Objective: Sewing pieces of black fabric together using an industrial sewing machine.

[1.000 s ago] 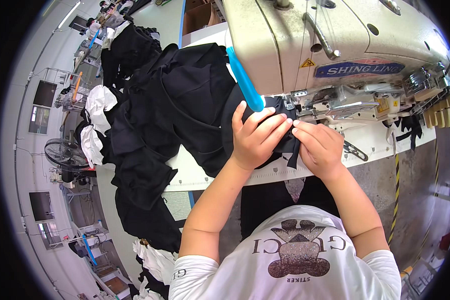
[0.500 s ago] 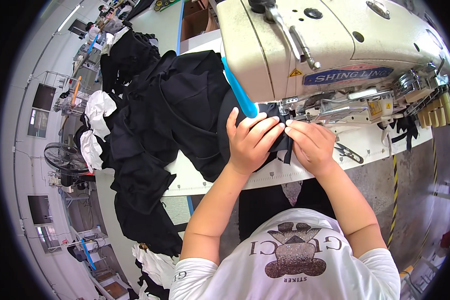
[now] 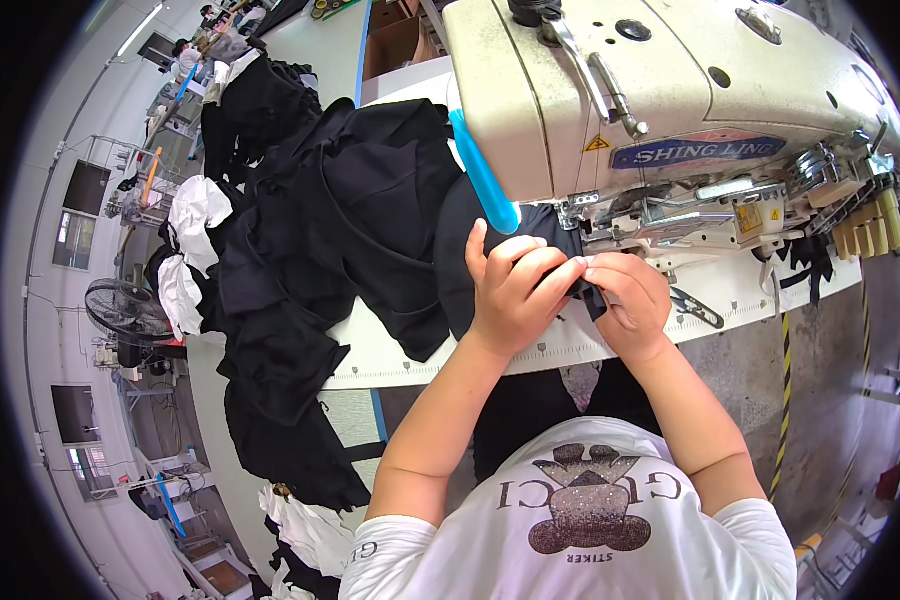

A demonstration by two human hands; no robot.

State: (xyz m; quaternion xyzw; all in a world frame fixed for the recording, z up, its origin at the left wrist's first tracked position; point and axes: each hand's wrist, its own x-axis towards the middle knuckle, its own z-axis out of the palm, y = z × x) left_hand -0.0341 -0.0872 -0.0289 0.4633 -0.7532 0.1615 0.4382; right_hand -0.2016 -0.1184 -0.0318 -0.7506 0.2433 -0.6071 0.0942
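Note:
Black fabric [image 3: 370,190] lies heaped over the white table, and its right end runs up to the needle area of a cream sewing machine [image 3: 530,110]. My left hand [image 3: 520,290] pinches the fabric's near edge with bent fingers, its thumb raised apart. Right beside it, my right hand [image 3: 630,300] grips the same edge between thumb and fingers, and the two sets of fingertips meet. A short black flap hangs below them. The presser foot [image 3: 576,212] sits just beyond my fingertips. A blue strip [image 3: 485,180] on the machine's left reaches down to the fabric.
Thread snips [image 3: 697,308] lie on the table right of my right hand. A printed ruler scale [image 3: 450,370] follows the table's front edge. White crumpled pieces [image 3: 198,220] lie at the left. A black fan [image 3: 125,310] stands farther left, and people work in the far background.
My hands have come slightly nearer to me and closer together, with the fabric edge between them. The fingertips now touch, and the fabric end has shifted a little away from the presser foot.

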